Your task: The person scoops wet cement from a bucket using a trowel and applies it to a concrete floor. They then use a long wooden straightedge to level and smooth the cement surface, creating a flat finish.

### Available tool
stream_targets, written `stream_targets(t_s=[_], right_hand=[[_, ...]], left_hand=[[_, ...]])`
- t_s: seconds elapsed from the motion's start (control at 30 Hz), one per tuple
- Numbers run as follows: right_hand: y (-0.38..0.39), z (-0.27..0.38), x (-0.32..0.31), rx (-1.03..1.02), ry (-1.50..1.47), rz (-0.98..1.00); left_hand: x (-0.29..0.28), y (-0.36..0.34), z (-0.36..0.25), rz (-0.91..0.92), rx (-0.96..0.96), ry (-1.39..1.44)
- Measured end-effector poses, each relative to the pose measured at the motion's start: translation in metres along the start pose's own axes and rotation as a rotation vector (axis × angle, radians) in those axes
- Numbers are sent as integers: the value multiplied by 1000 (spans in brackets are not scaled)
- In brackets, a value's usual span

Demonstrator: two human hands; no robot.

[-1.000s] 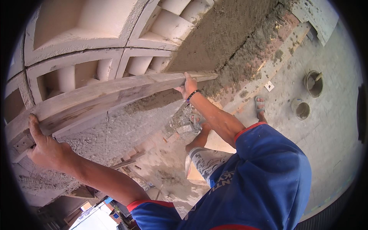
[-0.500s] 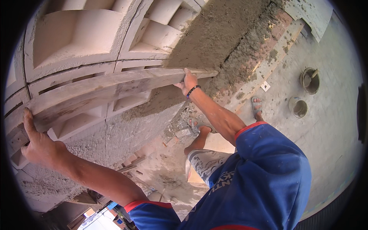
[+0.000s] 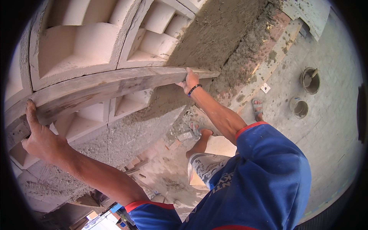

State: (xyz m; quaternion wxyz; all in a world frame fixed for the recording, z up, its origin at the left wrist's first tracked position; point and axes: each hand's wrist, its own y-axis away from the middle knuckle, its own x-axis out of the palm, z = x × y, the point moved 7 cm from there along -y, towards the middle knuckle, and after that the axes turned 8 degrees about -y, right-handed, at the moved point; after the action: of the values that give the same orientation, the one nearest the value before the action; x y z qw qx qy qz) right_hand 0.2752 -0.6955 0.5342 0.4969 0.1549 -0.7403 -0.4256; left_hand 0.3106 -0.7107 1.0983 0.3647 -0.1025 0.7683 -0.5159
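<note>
A long wooden straightedge board (image 3: 115, 86) lies across the face of a wall of pale ventilation blocks (image 3: 92, 42). My left hand (image 3: 44, 138) grips the board near its left end, one finger stretched over its upper edge. Farther right, my right hand (image 3: 188, 81), with a dark beaded bracelet on its wrist, is closed round the board near its other end. That end rests against wet grey mortar (image 3: 218, 34) spread beside the blocks. The undersides of both hands are partly hidden.
Rough mortar clumps line a ledge with a plank (image 3: 281, 46) at the right. A bucket with a tool in it (image 3: 310, 80) and a smaller pail (image 3: 299, 107) stand on the concrete floor (image 3: 329, 153). Rubble (image 3: 184, 136) lies near my sandalled feet.
The board has shifted slightly against the blocks, now covering the narrow slots that showed above it. Both hands have moved a little with it, keeping their grip.
</note>
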Motion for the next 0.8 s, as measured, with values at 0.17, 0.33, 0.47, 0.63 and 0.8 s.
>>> stream_targets(t_s=[0.17, 0.33, 0.47, 0.63, 0.8], right_hand=[[-1, 14, 12, 14, -23, 95], [2, 20, 22, -20, -21, 59], [5, 30, 35, -18, -31, 92], [7, 41, 31, -16, -57, 123], [1, 46, 25, -20, -34, 42]], left_hand=[[1, -19, -4, 55, -192, -12], [4, -27, -10, 26, -80, 2], [11, -40, -30, 106, -76, 23], [20, -37, -33, 46, -145, -64], [31, -19, -41, 36, -5, 87]])
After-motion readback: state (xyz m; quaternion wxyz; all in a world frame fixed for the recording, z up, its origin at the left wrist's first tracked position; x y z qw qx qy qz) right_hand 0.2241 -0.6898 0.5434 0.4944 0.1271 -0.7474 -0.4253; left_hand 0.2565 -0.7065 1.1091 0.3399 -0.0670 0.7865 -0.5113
